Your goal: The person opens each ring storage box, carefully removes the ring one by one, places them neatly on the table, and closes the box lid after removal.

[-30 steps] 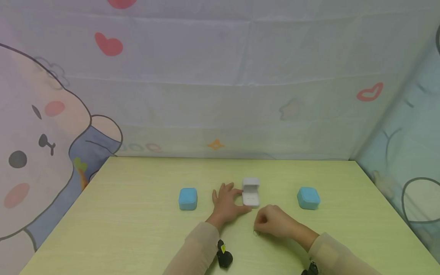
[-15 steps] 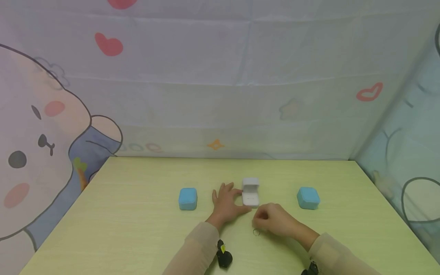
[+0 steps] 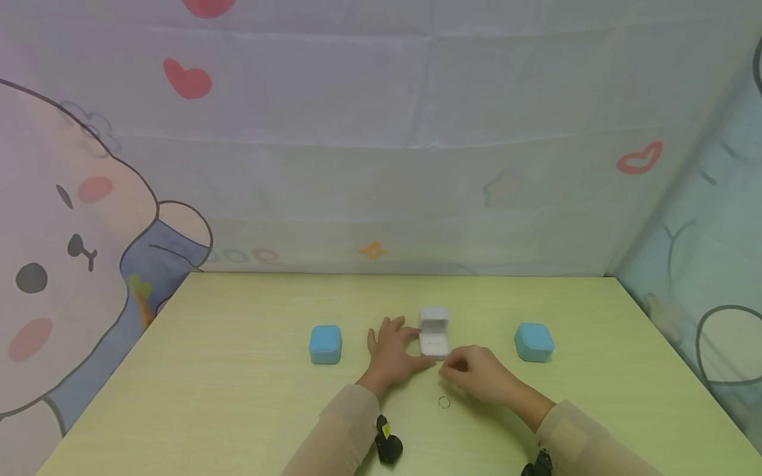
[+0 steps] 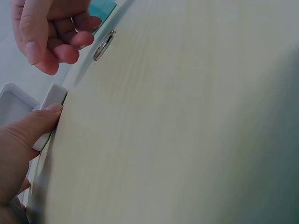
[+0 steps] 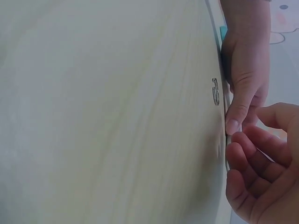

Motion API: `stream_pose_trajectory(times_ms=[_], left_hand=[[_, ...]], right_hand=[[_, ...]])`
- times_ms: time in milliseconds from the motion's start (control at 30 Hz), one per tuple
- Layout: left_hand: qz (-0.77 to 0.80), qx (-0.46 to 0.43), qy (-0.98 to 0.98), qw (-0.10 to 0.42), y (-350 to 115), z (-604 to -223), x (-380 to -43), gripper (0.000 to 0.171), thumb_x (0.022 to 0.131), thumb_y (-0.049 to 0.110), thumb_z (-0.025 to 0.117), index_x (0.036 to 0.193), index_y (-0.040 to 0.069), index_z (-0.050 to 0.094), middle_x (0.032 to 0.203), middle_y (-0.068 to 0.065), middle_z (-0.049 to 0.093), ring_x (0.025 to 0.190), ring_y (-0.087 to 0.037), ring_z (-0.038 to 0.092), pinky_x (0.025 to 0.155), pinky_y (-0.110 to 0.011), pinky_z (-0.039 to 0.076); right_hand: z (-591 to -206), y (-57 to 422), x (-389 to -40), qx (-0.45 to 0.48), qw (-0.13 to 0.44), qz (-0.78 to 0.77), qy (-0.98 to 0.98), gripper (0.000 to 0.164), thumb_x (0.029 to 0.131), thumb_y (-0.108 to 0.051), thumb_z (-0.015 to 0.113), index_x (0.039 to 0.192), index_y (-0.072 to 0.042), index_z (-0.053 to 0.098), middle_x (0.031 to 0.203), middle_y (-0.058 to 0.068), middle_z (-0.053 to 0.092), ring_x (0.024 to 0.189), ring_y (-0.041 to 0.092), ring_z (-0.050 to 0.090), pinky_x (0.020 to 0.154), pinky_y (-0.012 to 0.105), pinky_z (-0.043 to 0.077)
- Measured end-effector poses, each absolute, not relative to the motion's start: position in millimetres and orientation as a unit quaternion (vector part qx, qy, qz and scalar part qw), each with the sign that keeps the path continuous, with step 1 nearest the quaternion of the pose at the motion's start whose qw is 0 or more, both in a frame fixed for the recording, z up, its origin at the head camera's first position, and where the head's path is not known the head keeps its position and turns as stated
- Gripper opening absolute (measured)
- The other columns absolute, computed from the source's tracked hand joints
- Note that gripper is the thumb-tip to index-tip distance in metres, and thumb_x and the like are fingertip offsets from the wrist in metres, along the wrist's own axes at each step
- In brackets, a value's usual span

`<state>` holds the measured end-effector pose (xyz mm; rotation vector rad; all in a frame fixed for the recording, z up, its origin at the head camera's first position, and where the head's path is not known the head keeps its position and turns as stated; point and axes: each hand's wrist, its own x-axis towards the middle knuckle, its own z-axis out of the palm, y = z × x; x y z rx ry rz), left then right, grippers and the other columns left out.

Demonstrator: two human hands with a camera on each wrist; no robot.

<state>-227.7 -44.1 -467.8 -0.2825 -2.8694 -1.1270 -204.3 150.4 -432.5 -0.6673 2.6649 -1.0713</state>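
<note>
A white ring box (image 3: pixel 434 348) stands in the middle of the table, its lid raised. My left hand (image 3: pixel 393 354) holds it from the left, thumb across the front edge and index finger at the side. In the left wrist view that thumb presses on the front wall of the box (image 4: pixel 55 95). A thin silver ring (image 3: pixel 444 407) lies on the table in front of the box. My right hand (image 3: pixel 476 375) hovers just right of the box's front corner, fingers loosely bent and holding nothing. The ring (image 4: pixel 104 45) is apart from both hands.
One light-blue box (image 3: pixel 325 344), closed, sits left of my left hand. Another closed light-blue box (image 3: pixel 534 342) is to the right. A patterned cloth (image 3: pixel 333 165) hangs behind the table (image 3: pixel 208 396). A black device (image 3: pixel 389 444) is at my left wrist.
My right hand has lifted off the ring and moved away from me, toward the box. The ring stays where it was, now fully visible. My left hand keeps its place on the box.
</note>
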Motion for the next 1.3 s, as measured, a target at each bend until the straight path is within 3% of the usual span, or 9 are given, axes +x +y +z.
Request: stream_pose_trajectory(times_ms=[367, 1067, 1300], left_hand=[[-0.369, -0.095, -0.924, 0.022, -43.9, -467.0, -226.6, 0.06, 0.072, 0.045, 0.077, 0.12, 0.011, 0.062, 0.149, -0.015, 0.036, 0.144, -0.04, 0.015, 0.112, -0.064, -0.001], [-0.368, -0.088, -0.925, 0.022, -43.4, -467.1, -226.9, 0.059, 0.072, 0.042, 0.078, 0.12, 0.011, 0.062, 0.149, -0.016, 0.036, 0.143, -0.041, 0.016, 0.112, -0.064, -0.001], [-0.371, -0.088, -0.924, 0.022, -43.5, -466.6, -226.5, 0.059, 0.072, 0.043, 0.078, 0.119, 0.011, 0.062, 0.149, -0.016, 0.036, 0.144, -0.041, 0.015, 0.111, -0.064, -0.001]], right_hand=[[-430.0, 148.5, -208.4, -0.162, 0.054, -0.384, 0.907, 0.017, 0.089, -0.029, 0.065, 0.091, -0.013, 0.07, 0.089, -0.003, 0.07, 0.086, 0.011, 0.063, 0.079, 0.033, 0.053], [-434.7, 151.4, -217.5, -0.116, 0.022, -0.438, 0.891, 0.041, 0.091, -0.04, 0.06, 0.113, -0.005, 0.064, 0.107, 0.009, 0.068, 0.099, 0.021, 0.064, 0.082, 0.036, 0.053], [-433.1, 150.6, -221.0, -0.097, 0.016, -0.452, 0.887, 0.045, 0.091, -0.038, 0.06, 0.119, -0.002, 0.06, 0.107, 0.011, 0.068, 0.097, 0.022, 0.063, 0.079, 0.033, 0.052]])
